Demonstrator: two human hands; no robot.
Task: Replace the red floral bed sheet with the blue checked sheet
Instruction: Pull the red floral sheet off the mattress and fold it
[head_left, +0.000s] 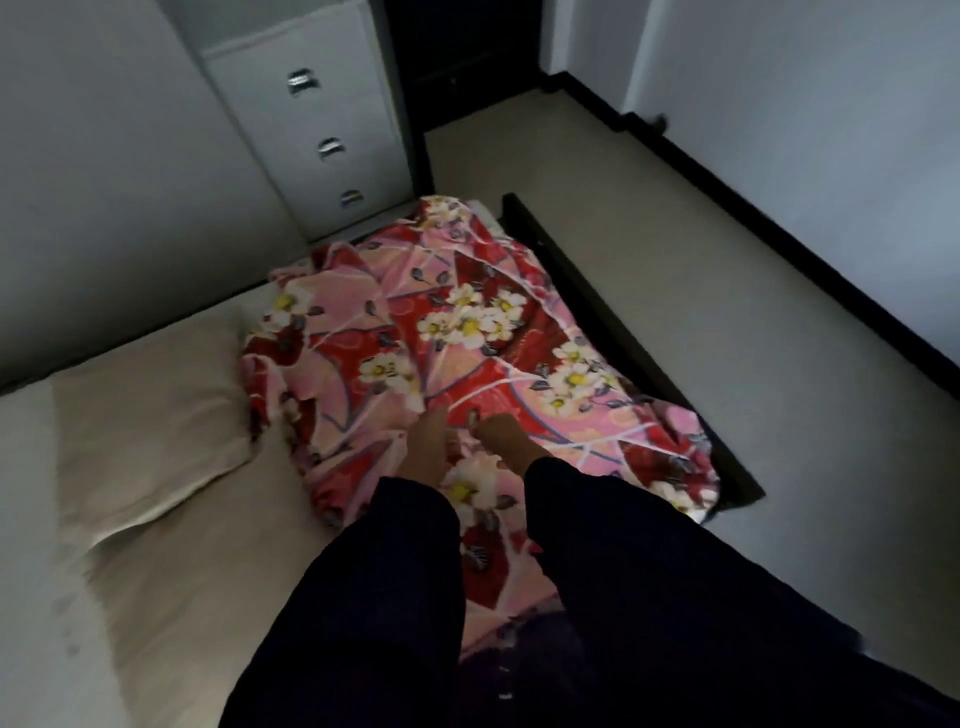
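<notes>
Sleeves: two dark sleeves (395, 597) are extended from 6 o'clock across the bed's near edge.
Left hand: the left hand (428, 441) is seen at the frame's centre, its fingers drawn together and sunk into a gathered fold of cloth, which is pinched.
Right hand: the right hand (504, 436), just beside it at 3 o'clock, is curled tight, with cloth gripped inside.
Red floral sheet: the red floral sheet (467, 322) is bunched in a heap on the bed's right half, from the hands towards 12 o'clock, with one end draped over the edge at 4 o'clock.
Mattress: a bare mattress (182, 597) is exposed at 8 o'clock.
Pillow: a pale pillow (150, 415) is laid at 9 o'clock, touching the heap.
Bed frame: a dark bed frame (649, 364) is shown at 2 o'clock.
Drawer unit: a white drawer unit (322, 130) is stood at 11 o'clock, past the bed's far end.
</notes>
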